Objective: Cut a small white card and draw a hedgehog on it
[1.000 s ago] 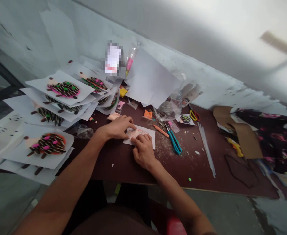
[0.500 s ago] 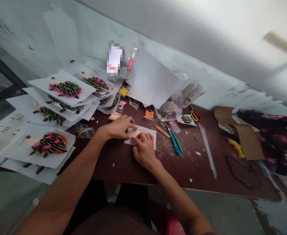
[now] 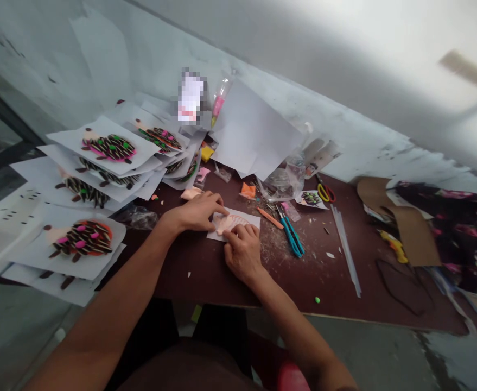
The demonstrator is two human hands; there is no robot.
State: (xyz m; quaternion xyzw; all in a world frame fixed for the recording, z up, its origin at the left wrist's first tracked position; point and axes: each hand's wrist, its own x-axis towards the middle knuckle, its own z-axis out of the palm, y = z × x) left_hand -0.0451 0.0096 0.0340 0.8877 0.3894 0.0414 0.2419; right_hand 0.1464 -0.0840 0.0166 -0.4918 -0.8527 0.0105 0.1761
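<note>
Dark brown desk [image 3: 303, 285] runs along a scuffed white wall [image 3: 100, 60], littered with scraps. Your left hand [image 3: 195, 213] and right hand [image 3: 243, 252] sit together near its middle, each grip closed lightly on a pink clay shape [image 3: 230, 222]: left fingertips at its left end, right fingers [image 3: 242, 233] pressing along its lower edge. That shape lies on a white card [image 3: 251, 219], flat on the desk. Just above your left hand is a pink lump [image 3: 191, 193]. Right of the card lie an orange stick [image 3: 269, 218] and a teal craft knife [image 3: 291, 237]; farther right, red-and-yellow scissors [image 3: 323, 193] and clear strips [image 3: 346, 250]. Upper left, sheets with clay hedgehog pictures [image 3: 103, 146] overlap in piles. Cardboard [image 3: 409, 233] and floral cloth [image 3: 453, 228] sit at far right.
</note>
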